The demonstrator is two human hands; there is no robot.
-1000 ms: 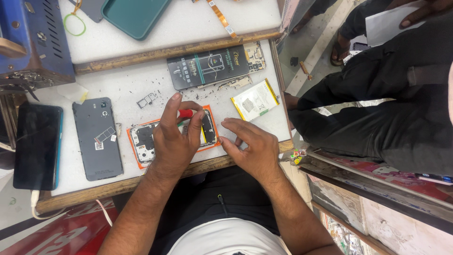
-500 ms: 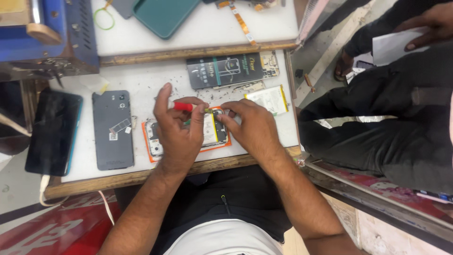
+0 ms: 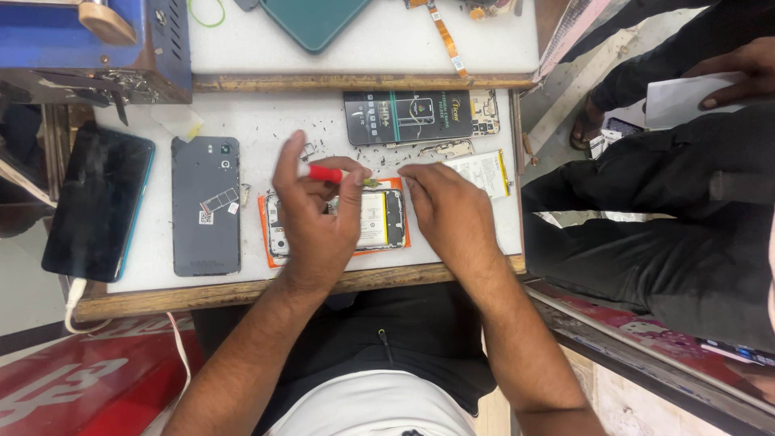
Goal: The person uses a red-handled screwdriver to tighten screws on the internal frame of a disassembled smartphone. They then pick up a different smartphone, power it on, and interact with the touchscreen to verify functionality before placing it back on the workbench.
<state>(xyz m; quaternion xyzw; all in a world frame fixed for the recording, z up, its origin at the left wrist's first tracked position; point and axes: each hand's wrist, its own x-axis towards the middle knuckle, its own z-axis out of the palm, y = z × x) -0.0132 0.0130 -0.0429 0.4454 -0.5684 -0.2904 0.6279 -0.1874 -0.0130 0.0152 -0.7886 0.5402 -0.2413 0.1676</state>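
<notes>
The opened phone [image 3: 379, 220], back off and framed in orange, lies on the white tabletop [image 3: 266, 129] near its front edge. Over the phone's left half, the left hand [image 3: 315, 218] pinches a red-handled screwdriver [image 3: 327, 173], its grip closed on the handle. Over the phone's right half, the right hand [image 3: 448, 210] seems to meet the tool's tip with its fingertips; whether it holds anything, I cannot tell. Best keep the driver steady and the phone pressed flat, since tiny loose screws [image 3: 355, 149] lie just beyond the phone.
</notes>
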